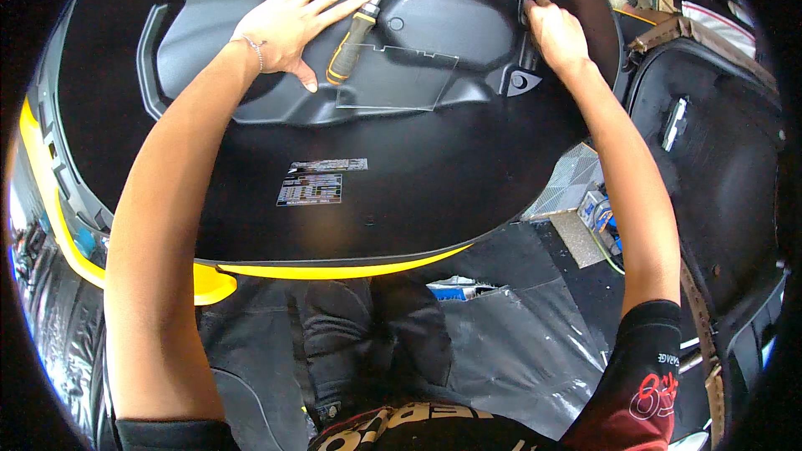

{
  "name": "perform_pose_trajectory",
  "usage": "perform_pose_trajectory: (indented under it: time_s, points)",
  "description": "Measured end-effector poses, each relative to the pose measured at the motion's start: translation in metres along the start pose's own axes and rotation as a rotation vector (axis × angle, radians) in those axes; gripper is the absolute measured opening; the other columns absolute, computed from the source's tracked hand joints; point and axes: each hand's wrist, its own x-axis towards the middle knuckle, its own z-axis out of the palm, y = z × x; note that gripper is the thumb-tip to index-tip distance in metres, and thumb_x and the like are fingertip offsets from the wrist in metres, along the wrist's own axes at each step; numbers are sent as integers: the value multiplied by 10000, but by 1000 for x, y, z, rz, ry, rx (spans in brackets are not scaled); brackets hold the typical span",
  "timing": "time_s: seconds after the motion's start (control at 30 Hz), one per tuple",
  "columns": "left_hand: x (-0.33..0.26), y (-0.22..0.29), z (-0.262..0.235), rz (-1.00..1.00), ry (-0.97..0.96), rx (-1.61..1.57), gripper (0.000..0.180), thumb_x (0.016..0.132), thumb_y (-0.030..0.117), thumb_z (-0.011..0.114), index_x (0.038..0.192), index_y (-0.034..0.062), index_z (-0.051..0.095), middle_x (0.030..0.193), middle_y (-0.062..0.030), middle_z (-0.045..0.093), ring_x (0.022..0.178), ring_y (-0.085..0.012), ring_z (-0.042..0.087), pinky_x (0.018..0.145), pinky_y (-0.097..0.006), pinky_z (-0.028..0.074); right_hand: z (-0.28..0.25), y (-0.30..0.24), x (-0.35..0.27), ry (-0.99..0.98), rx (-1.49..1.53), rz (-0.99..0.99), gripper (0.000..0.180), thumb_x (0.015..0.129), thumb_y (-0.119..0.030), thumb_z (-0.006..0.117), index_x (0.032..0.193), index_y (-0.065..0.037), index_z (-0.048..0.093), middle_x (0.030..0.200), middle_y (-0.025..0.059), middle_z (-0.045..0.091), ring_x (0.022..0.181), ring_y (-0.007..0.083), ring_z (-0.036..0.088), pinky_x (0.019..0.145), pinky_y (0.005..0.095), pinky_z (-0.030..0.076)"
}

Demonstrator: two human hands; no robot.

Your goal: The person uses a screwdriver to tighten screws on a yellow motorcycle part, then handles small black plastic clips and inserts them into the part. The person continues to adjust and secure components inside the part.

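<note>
Black moulded panel (334, 159), left hand (296, 21) flat beside screwdriver (352, 38), right hand (555, 33) gripping edge

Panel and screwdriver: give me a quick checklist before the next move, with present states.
1. Left hand flat on the grey panel, steadying it: ok.
2. Screwdriver lying loose on the panel beside the left hand's fingers, not held: ok.
3. Right hand closed on the panel's right edge near the bracket: ok.
4. Clear plastic sheet lying on the panel, under the screwdriver: ok.
5. Screw or fastener at the bracket seated: cannot tell.
6. Black body under the panel is stable: cannot tell.
</note>
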Motion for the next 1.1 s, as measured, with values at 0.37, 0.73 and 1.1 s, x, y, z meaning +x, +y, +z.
perform_pose_trajectory:
  time_s: [0.37,0.73,1.1]
  points:
    - [-5,-6,-14,110,38,74,1408,557,774,781,1633,50,234,1691,-206,242,1580,-385,177,1280,-526,144,-1,-10,-1,20,34,78,282,867,-6,629,1147,-18,662,1137,220,705,954,416,726,862,481,603]
    - [0,-7,-16,113,-16,0,1399,564,769,780,1634,54,232,1693,-200,239,1584,-381,165,1280,-521,147,2,1,-6,38,116,-5,290,889,-18,572,1163,-21,667,1133,245,685,1013,424,707,879,498,585]
    - [1,-3,4,12,34,-6,1541,448,580,926,1673,206,69,1730,-66,173,1598,-279,150,1316,-464,146,5,-6,-2,16,26,84,215,913,-27,562,1102,-4,662,1102,227,694,964,426,717,837,502,595]
